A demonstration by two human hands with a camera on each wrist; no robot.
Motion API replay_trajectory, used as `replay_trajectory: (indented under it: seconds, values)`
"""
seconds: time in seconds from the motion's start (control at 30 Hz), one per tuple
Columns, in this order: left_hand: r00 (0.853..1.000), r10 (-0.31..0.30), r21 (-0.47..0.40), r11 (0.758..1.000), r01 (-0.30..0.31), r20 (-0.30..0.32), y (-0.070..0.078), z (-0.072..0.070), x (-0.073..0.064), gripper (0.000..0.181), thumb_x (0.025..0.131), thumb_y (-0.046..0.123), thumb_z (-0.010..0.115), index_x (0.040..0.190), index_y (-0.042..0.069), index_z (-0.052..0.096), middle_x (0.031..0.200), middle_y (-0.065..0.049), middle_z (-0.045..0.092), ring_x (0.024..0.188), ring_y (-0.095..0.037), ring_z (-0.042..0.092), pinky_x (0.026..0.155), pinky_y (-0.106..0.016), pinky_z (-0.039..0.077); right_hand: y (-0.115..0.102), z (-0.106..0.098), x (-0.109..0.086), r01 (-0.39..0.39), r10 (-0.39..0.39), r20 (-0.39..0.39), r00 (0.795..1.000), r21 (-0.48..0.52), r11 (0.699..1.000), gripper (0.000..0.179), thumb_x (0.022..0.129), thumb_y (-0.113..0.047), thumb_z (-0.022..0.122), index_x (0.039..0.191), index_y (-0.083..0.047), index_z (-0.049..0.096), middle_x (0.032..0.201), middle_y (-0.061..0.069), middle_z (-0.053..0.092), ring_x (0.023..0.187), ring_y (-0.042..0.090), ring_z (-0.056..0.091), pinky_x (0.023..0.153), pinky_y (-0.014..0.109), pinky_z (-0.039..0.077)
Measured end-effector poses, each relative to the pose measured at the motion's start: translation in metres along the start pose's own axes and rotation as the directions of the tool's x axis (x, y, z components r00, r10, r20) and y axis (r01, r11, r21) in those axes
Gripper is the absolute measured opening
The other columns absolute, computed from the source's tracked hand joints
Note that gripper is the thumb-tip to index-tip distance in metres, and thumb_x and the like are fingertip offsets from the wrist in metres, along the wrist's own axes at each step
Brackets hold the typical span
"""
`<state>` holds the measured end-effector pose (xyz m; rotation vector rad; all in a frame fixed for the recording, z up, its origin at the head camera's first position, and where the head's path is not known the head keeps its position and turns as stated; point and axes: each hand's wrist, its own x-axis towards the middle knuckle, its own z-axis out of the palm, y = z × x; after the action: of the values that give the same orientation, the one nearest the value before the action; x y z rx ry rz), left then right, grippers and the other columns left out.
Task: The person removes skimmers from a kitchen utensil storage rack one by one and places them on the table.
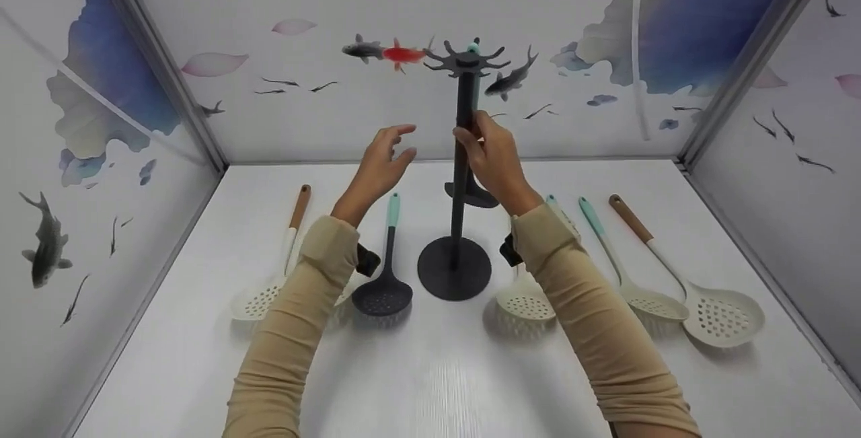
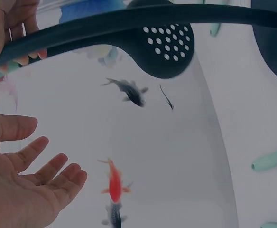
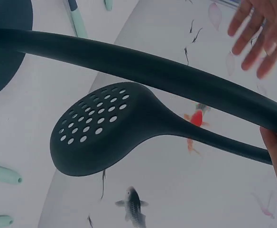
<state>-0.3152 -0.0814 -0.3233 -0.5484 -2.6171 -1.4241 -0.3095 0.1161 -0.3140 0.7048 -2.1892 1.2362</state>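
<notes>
A black utensil stand (image 1: 459,175) with a ring of hooks on top and a round base stands upright mid-table. My right hand (image 1: 496,159) pinches the handle of a dark perforated skimmer (image 3: 100,128) against the far side of the pole, the thumb lying at the pole. The skimmer hangs head down, its mint handle end up at the hooks. To the left of the pole, my left hand (image 1: 387,159) is raised with spread fingers and holds nothing. In the left wrist view, the right hand's fingers partly hide the handle.
Left of the base lie a dark skimmer (image 1: 382,297) with a mint handle and a cream skimmer (image 1: 259,300) with a brown one. Several cream skimmers, including a wide one (image 1: 723,317), lie at right, partly behind my sleeve. Printed walls (image 1: 323,122) enclose the white table (image 1: 430,371).
</notes>
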Motion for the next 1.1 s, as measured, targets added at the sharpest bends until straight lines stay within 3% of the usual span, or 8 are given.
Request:
replay_trajectory:
  seconds: [0.1,0.27,0.4,0.5,0.67,0.73,0.93,1.1]
  values:
    - [0.998,0.06,-0.045,0.997,-0.06,0.005,0.012,0.008,0.006,0.045,0.097,0.016,0.045,0.141,0.006,0.036,0.142,-0.014,0.039,0.133,-0.028,0.037,0.108,-0.038,0.032,0.002,-0.004,0.0,0.015,-0.016,0.021,1.0,0.039,0.999,0.023,0.095,-0.014,0.05,0.105,0.006,0.054,0.085,0.016,0.062,0.079,0.022,0.061,0.071,0.036,0.052]
    - [0.993,0.112,-0.085,0.99,-0.109,0.028,0.021,0.022,0.014,0.051,0.098,0.019,0.044,0.145,0.009,0.029,0.145,-0.012,0.039,0.134,-0.027,0.037,0.109,-0.037,0.032,0.012,-0.017,0.0,-0.013,0.013,0.002,1.0,0.132,0.991,0.025,0.096,-0.01,0.046,0.114,0.005,0.055,0.088,0.019,0.064,0.081,0.024,0.063,0.076,0.036,0.05]
    - [0.989,0.14,-0.121,0.984,-0.134,0.045,0.026,0.034,0.018,0.051,0.099,0.02,0.043,0.146,0.011,0.027,0.144,-0.012,0.041,0.134,-0.024,0.038,0.109,-0.037,0.032,0.01,-0.024,-0.003,-0.09,0.081,0.044,0.996,0.275,0.957,0.03,0.098,-0.005,0.041,0.124,0.005,0.05,0.097,0.025,0.061,0.091,0.033,0.062,0.085,0.037,0.048]
    - [0.986,0.165,-0.165,0.973,-0.16,0.019,0.03,0.042,0.022,0.045,0.098,0.016,0.044,0.142,0.009,0.035,0.135,-0.012,0.051,0.126,-0.021,0.047,0.106,-0.034,0.037,0.009,-0.026,-0.004,-0.122,0.106,0.066,0.992,0.324,0.938,0.032,0.098,-0.005,0.04,0.127,0.004,0.048,0.099,0.025,0.06,0.093,0.029,0.062,0.087,0.037,0.047]
    - [0.984,0.157,-0.222,0.96,-0.171,-0.08,0.034,0.05,0.026,0.028,0.096,0.009,0.047,0.123,0.002,0.053,0.109,-0.013,0.064,0.101,-0.019,0.061,0.09,-0.027,0.047,0.012,-0.024,-0.004,-0.099,0.088,0.05,0.995,0.295,0.951,0.03,0.099,-0.008,0.039,0.125,0.004,0.047,0.097,0.021,0.06,0.09,0.024,0.061,0.086,0.035,0.048]
    - [0.984,0.144,-0.24,0.957,-0.165,-0.104,0.034,0.051,0.026,0.024,0.095,0.008,0.048,0.116,0.0,0.057,0.103,-0.014,0.065,0.096,-0.02,0.063,0.085,-0.026,0.05,0.011,-0.021,-0.005,-0.092,0.087,0.032,0.996,0.261,0.961,0.029,0.099,-0.007,0.037,0.124,0.005,0.046,0.095,0.022,0.059,0.089,0.029,0.059,0.083,0.034,0.047]
    - [0.98,0.118,-0.231,0.961,-0.153,-0.158,0.032,0.052,0.026,0.017,0.094,0.005,0.051,0.108,0.001,0.059,0.097,-0.013,0.066,0.089,-0.018,0.063,0.075,-0.025,0.052,0.007,-0.005,-0.007,-0.104,0.11,-0.035,0.993,0.14,0.985,0.027,0.1,-0.008,0.03,0.12,0.008,0.04,0.088,0.018,0.055,0.081,0.026,0.054,0.073,0.029,0.043]
    - [0.979,0.094,-0.227,0.965,-0.134,-0.179,0.032,0.053,0.026,0.017,0.093,0.005,0.052,0.108,0.002,0.059,0.097,-0.012,0.066,0.088,-0.017,0.063,0.075,-0.025,0.052,0.008,0.002,-0.007,-0.093,0.102,-0.066,0.993,0.121,0.988,0.024,0.101,-0.01,0.03,0.115,0.006,0.04,0.085,0.017,0.053,0.078,0.032,0.053,0.07,0.028,0.041]
